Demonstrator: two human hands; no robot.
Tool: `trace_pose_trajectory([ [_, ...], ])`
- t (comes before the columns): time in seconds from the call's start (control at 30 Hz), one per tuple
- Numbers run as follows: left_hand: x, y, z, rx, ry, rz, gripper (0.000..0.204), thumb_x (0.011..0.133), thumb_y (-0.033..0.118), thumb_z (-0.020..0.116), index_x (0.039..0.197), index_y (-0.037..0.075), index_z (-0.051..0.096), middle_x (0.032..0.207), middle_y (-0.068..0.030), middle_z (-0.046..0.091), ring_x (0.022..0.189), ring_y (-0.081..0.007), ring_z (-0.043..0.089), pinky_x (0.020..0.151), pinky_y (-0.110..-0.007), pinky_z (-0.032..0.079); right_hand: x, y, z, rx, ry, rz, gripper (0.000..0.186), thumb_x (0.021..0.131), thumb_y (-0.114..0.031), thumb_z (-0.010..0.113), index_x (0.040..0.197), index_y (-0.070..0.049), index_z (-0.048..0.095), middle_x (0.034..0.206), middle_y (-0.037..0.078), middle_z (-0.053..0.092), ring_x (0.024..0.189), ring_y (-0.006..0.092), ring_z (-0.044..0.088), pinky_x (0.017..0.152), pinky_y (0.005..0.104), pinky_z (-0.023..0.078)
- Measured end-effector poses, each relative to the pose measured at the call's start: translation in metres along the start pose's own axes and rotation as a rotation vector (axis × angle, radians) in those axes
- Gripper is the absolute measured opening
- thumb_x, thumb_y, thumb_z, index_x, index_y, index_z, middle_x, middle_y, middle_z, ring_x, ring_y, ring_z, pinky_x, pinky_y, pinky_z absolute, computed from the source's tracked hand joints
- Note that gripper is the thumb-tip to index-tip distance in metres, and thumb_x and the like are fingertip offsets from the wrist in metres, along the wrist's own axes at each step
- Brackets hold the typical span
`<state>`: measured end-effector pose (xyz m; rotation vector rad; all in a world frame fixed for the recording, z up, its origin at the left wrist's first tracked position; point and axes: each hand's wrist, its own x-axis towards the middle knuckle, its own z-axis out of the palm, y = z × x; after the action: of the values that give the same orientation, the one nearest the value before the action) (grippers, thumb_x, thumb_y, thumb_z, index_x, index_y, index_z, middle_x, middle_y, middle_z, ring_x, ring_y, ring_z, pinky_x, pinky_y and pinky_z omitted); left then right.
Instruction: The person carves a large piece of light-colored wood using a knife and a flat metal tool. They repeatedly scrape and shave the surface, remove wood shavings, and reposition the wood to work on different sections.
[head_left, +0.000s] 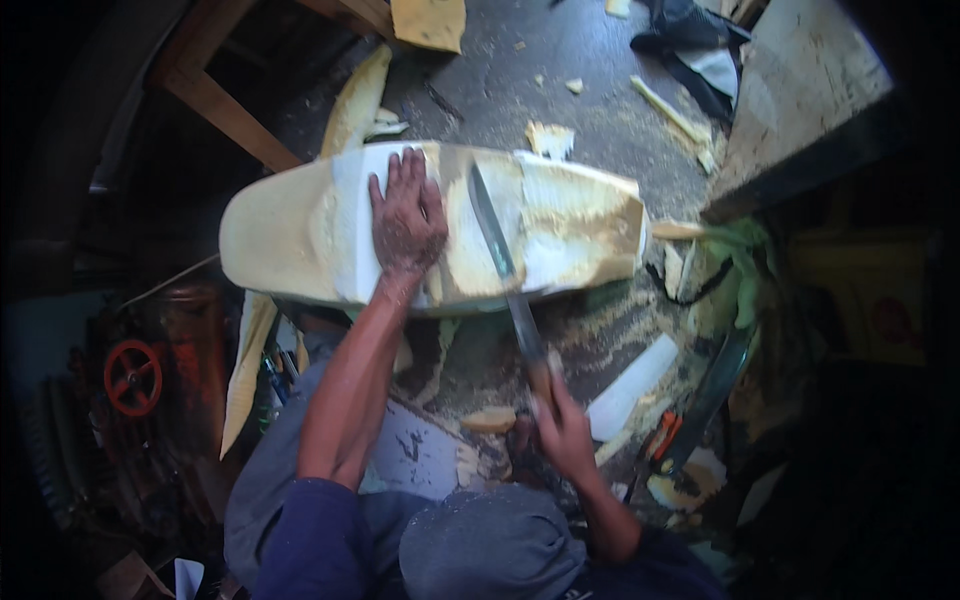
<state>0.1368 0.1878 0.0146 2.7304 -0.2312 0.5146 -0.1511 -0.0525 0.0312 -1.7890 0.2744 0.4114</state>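
Observation:
A long, pale yellow foam seat pad [275, 230], shaped like a motorcycle seat, lies crosswise in front of me. White bands and rough, cut-looking patches show on its top. My left hand [408, 222] rests flat on its middle, fingers stretched toward the far edge. In my right hand [563, 428], near the pad's near side, is the handle of a long knife [487, 218]. The blade reaches forward over the pad, right of my left hand; whether its edge touches the foam I cannot tell. Part of the handle is blurred.
Foam scraps [550, 140] and crumbs litter the dark floor. A wooden frame [225, 118] stands at the far left, a pale board-like block [800, 95] at the far right. Nearby lie a white strip [632, 388] and an orange-handled tool [664, 436]. A red handwheel [133, 376] is at left.

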Motion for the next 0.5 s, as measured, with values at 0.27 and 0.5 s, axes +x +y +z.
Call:
trace_pose_trajectory([
  [0.27,0.006,0.0,-0.018,-0.093,-0.058,-0.023,0.055,0.107,0.03,0.045,0.151,-0.002,0.05,0.157,-0.0211,0.048,0.152,-0.0389,0.036,0.127,-0.053,0.018,-0.001,-0.005,0.001,-0.034,-0.033,-0.04,0.059,0.101,-0.018,0.063,0.151,0.007,0.043,0.101,0.025,0.072,0.089,0.0349,0.073,0.079,0.0403,0.056],
  [0.5,0.032,-0.053,-0.052,0.444,-0.181,-0.285,0.063,0.108,0.045,0.038,0.161,0.012,0.038,0.169,-0.0138,0.031,0.158,-0.0328,0.024,0.127,-0.061,0.01,-0.012,-0.013,0.001,0.043,-0.098,0.108,0.06,0.099,-0.012,0.064,0.153,0.005,0.042,0.117,0.03,0.07,0.103,0.0376,0.073,0.088,0.0428,0.056],
])
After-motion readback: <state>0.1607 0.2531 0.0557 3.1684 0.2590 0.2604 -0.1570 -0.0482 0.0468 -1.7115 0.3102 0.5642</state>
